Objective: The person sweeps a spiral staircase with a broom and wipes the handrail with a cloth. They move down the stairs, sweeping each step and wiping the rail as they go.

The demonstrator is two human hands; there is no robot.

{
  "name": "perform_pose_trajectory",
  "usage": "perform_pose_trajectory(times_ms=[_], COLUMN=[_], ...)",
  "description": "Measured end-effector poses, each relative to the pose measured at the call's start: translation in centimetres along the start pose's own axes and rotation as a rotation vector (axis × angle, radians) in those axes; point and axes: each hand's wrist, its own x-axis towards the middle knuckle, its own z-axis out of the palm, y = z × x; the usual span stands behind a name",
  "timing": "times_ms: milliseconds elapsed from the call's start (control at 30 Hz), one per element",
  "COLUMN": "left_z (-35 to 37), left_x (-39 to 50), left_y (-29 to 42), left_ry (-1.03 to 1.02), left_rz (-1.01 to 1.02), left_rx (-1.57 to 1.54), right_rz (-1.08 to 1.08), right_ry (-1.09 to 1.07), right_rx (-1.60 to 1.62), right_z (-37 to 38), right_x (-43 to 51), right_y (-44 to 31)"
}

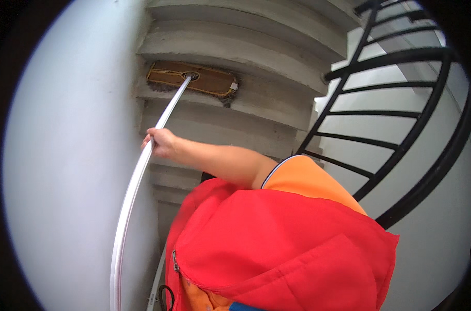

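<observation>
My right hand (160, 143) reaches across to the left and is closed around the long silver-white pole (131, 190) of a flat dust mop. The brown mop head (216, 81), with yellow edging and a dark fringe, rests on a concrete stair tread (266, 95) ahead. The pole joins it at a pivot in the middle, and a small white tag hangs near its right end. From my hand the pole runs down past the lower edge of the picture. My left hand is out of view.
A white wall (64, 155) closes in on the left, close to the pole. Concrete steps (235, 39) rise beyond the mop head. On the right runs a black metal railing (398, 155). My red vest (282, 233) hides much of the lower steps.
</observation>
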Motion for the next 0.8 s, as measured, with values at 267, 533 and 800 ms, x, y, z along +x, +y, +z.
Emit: perform_pose_trajectory(times_ms=[267, 533, 800], left_z=[-4.5, 11.5, -1.3], left_x=[-2.2, -0.2, 3.0], left_y=[-9.9, -18.7, -5.6], left_ry=[0.096, -0.156, -0.290], left_rz=[-0.188, -0.440, -0.199], left_rx=[-0.341, -0.320, -0.068], right_rz=[-0.223, -0.608, -0.223], right_ry=[-0.035, 0.212, 0.166], right_rx=[0.270, 0.307, -0.077], right_z=[-8.4, -16.3, -2.7], right_x=[-9.6, -14.5, -15.6], right_y=[-8.0, -17.1, -0.3])
